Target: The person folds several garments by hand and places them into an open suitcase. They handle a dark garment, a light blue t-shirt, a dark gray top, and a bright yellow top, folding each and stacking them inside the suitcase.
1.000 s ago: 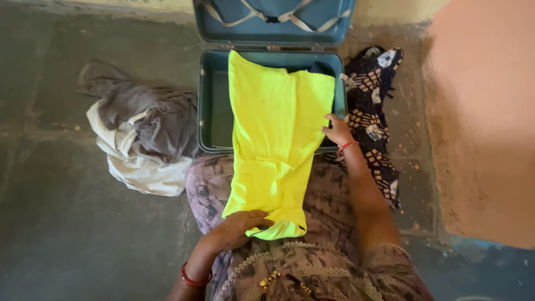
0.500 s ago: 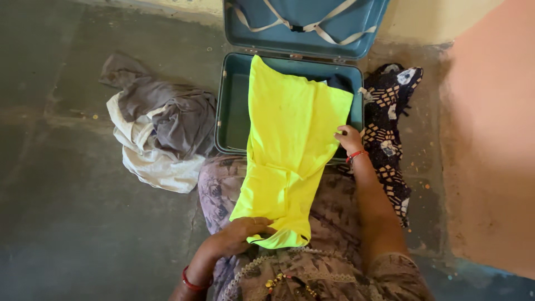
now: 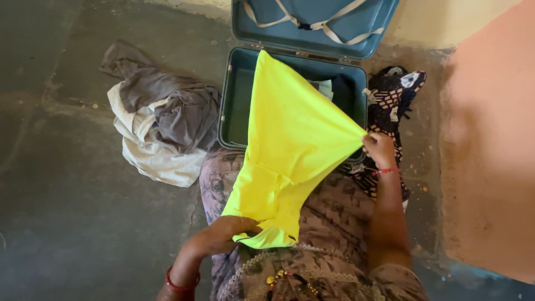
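Roughly midway, I'd judge: yellow shirt (image 3: 290, 145) lies across lap & open suitcase (image 3: 237, 95), not yet packed. Left hand (image 3: 223, 233) pins its hem w/ fingers curled; right hand (image 3: 380, 149) pinches the side edge, pulling taut.

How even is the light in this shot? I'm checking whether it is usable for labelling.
Head view: uneven. The yellow garment glows very bright, nearly washing out its folds; the floor at left is dim and murky; the orange wall at right is soft and blurred. Both hands look sharp.
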